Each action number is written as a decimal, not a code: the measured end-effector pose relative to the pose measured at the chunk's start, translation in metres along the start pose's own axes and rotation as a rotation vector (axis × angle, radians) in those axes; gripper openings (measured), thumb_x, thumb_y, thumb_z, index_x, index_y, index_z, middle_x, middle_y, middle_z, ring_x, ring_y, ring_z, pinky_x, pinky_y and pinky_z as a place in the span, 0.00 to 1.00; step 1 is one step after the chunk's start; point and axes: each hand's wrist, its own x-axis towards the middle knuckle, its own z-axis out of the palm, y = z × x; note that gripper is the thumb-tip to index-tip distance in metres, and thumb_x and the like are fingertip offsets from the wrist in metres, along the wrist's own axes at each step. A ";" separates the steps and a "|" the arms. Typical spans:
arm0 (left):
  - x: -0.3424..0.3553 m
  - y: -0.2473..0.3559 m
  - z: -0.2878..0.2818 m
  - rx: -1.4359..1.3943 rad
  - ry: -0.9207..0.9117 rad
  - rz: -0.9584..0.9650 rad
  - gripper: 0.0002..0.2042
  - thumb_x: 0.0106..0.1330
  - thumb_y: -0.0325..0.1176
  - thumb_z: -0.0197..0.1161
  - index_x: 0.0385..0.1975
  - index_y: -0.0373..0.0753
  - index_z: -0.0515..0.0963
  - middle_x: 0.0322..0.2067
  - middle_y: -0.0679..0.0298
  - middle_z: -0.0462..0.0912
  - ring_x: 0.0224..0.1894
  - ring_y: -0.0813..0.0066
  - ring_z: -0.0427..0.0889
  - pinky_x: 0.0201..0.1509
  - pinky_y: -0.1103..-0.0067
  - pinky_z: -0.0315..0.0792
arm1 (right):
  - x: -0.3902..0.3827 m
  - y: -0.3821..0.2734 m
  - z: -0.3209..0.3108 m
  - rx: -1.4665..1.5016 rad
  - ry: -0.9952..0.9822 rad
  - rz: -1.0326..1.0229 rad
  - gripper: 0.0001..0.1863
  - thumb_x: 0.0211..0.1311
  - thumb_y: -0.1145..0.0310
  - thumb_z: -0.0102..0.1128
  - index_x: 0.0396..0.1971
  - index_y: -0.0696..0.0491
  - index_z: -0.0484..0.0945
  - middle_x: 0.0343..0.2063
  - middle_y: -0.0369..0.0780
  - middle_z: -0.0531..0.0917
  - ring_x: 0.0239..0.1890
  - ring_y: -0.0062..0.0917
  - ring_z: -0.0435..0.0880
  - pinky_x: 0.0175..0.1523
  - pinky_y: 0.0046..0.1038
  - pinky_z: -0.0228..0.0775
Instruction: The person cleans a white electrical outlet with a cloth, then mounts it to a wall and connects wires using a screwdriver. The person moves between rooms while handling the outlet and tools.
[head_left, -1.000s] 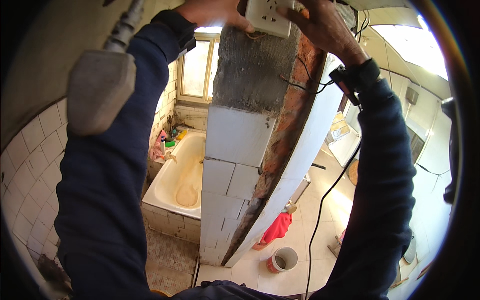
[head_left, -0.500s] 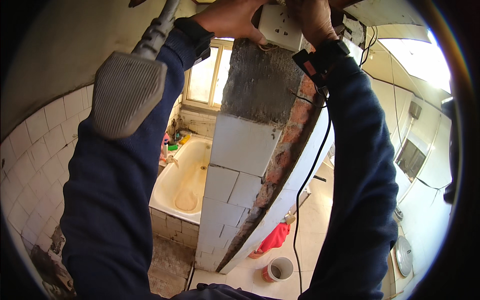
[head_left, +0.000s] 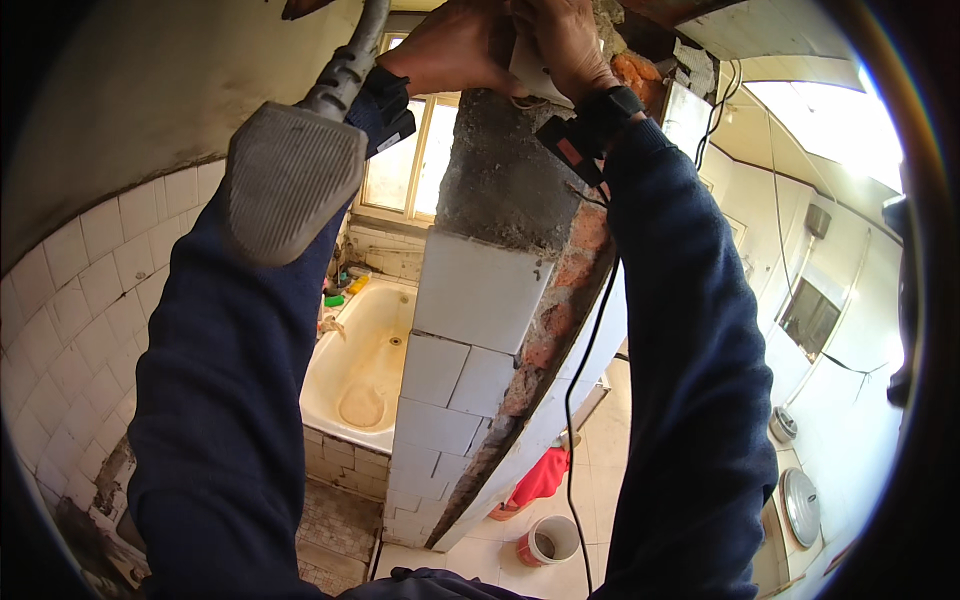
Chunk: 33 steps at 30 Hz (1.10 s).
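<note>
A white wall socket [head_left: 527, 72] sits high on the end of a part-tiled brick wall, at the top of the view. My left hand [head_left: 452, 48] grips its left side, the thumb along the lower edge. Across its front and right side bends my right hand [head_left: 568, 48], hiding most of the face. Several fingertips of both hands are out of sight. A thin wire loop shows under the socket. Bare dark mortar [head_left: 510, 170] lies just below it. Close in front of my left forearm hangs a grey ribbed plug-shaped piece [head_left: 292, 180] on a thick cord.
A black cable [head_left: 568, 410] runs down past my right forearm. Left of the wall stands a stained bathtub [head_left: 345, 385] beneath a window [head_left: 400, 180]. Exposed brick [head_left: 545, 335] edges the wall. On the floor to its right are a bucket [head_left: 548, 541] and a red cloth [head_left: 540, 478].
Both hands have shifted left in the view. The right hand now covers more of the socket's face, whose holes showed before. The ribbed piece appears further right.
</note>
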 end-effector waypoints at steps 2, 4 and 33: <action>-0.005 -0.006 0.001 -0.030 -0.059 -0.106 0.24 0.41 0.35 0.80 0.38 0.34 0.79 0.35 0.54 0.86 0.42 0.55 0.86 0.46 0.65 0.79 | 0.005 -0.007 -0.002 0.190 -0.094 0.199 0.07 0.60 0.78 0.60 0.38 0.58 0.80 0.23 0.45 0.79 0.25 0.37 0.79 0.31 0.35 0.71; -0.011 -0.014 0.005 -0.177 -0.165 -0.233 0.24 0.44 0.36 0.82 0.40 0.35 0.79 0.34 0.58 0.85 0.41 0.61 0.85 0.47 0.67 0.78 | 0.008 -0.012 0.003 0.216 -0.124 0.176 0.06 0.61 0.78 0.58 0.37 0.59 0.80 0.21 0.44 0.77 0.23 0.33 0.77 0.28 0.32 0.69; -0.011 -0.006 -0.008 0.086 -0.156 -0.062 0.48 0.45 0.46 0.84 0.70 0.39 0.70 0.66 0.52 0.73 0.71 0.52 0.66 0.77 0.63 0.60 | -0.013 -0.016 -0.050 0.939 0.098 0.839 0.24 0.75 0.61 0.51 0.14 0.46 0.61 0.13 0.27 0.61 0.14 0.14 0.56 0.20 0.24 0.44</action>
